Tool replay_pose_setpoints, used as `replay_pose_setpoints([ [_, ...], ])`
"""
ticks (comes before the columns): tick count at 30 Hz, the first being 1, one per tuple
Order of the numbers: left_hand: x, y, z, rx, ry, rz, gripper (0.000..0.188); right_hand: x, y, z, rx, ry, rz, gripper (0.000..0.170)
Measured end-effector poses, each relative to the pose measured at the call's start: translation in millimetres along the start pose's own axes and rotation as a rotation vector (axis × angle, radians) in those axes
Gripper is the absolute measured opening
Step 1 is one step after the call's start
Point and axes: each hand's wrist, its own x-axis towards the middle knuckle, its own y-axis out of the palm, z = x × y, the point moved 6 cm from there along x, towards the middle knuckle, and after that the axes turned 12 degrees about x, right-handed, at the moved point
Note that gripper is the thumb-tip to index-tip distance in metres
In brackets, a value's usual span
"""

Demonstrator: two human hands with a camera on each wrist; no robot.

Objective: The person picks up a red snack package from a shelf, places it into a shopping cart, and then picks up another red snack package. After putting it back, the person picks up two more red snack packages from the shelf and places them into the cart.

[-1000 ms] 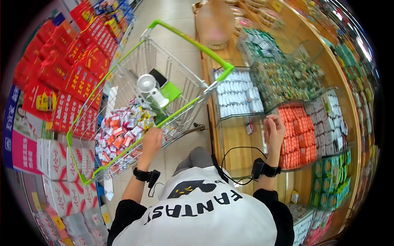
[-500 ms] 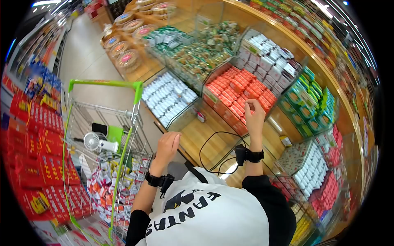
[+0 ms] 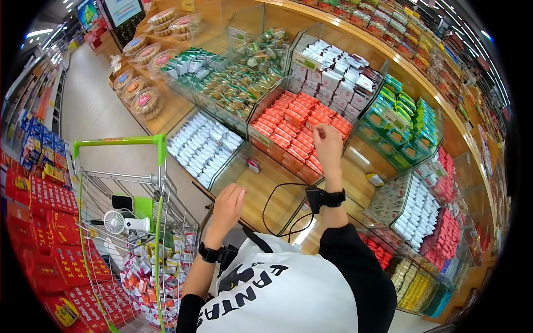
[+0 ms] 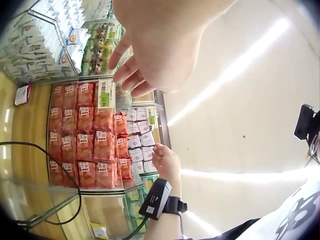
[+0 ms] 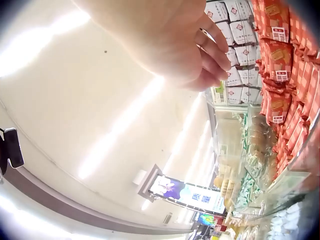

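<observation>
Shop aisle (image 3: 91, 102), "FANTAS" shirt (image 3: 288, 294); right hand (image 3: 328, 145) near orange packets (image 3: 286, 129)

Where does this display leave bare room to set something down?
Bare wood shows between the white-packet bin and red-packet bin, crossed in view by a black cable; another patch lies right of the red-packet bin, before the green-packet bin. Those three bins are crowded.

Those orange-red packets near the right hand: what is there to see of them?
The orange-red packets look like shiny plastic, check-patterned, with white labels. They are stacked in rows, some askew on top, in a clear-walled bin that carries a price tag. The right hand is over them, seemingly without touching.
</observation>
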Motion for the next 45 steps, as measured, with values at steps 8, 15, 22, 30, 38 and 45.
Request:
replay_pose_setpoints([
  [8,0,-2,-1,-0.018,-0.033,0.010,0.012,22,46,-34,-0.188,-0.059,0.079,0.012],
  [15,-6,-5,6,-0.060,-0.079,-0.010,0.012,36,79,-61,-0.415,-0.048,0.183,0.037],
  [22,-17,-7,18,-0.027,-0.158,-0.027,0.012,32,94,-71,-0.459,-0.045,0.235,0.040],
  [30,-27,-11,25,-0.060,-0.255,-0.019,0.013,35,94,-78,-0.485,-0.045,0.224,0.041],
  [38,-30,-14,29,-0.075,-0.293,-0.026,0.015,34,95,-77,-0.507,-0.050,0.227,0.045],
  [45,-30,-12,29,-0.086,-0.292,-0.004,0.015,37,98,-81,-0.518,-0.003,0.286,0.046],
])
